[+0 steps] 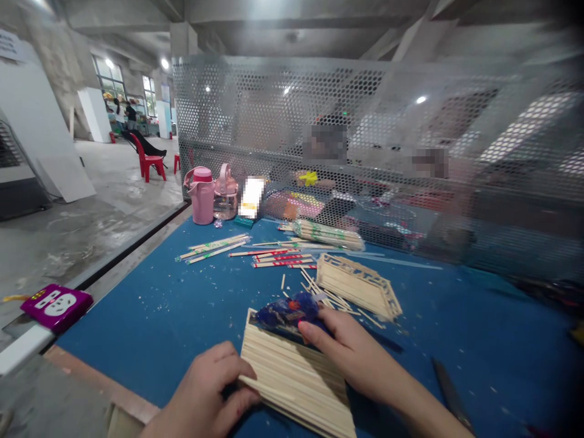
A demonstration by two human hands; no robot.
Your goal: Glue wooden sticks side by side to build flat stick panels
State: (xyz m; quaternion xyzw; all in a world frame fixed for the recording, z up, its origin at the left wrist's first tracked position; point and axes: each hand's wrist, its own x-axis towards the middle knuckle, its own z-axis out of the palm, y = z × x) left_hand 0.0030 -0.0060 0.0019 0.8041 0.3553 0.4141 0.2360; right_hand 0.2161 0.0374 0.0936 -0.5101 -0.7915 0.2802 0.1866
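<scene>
A flat panel of pale wooden sticks (296,368) laid side by side lies in front of me. My left hand (216,386) pinches the panel's near left edge between thumb and fingers, where one stick end juts out. Wrapped in my right hand (349,347) is a blue glue gun (287,311), its nozzle over the panel's far left corner. Part of the gun's body is hidden by my fingers. Just beyond, loose cut sticks (326,292) are scattered beside a stick-built tray with a raised latticed rim (360,289).
Paper-wrapped chopsticks (283,258) and a bagged bundle (328,234) lie farther back. A pink jug (202,198), a clear bottle (225,198) and a perforated metal screen (274,121) stand behind. At left is a purple power strip (57,307); at right, a dark blade-like tool (449,389).
</scene>
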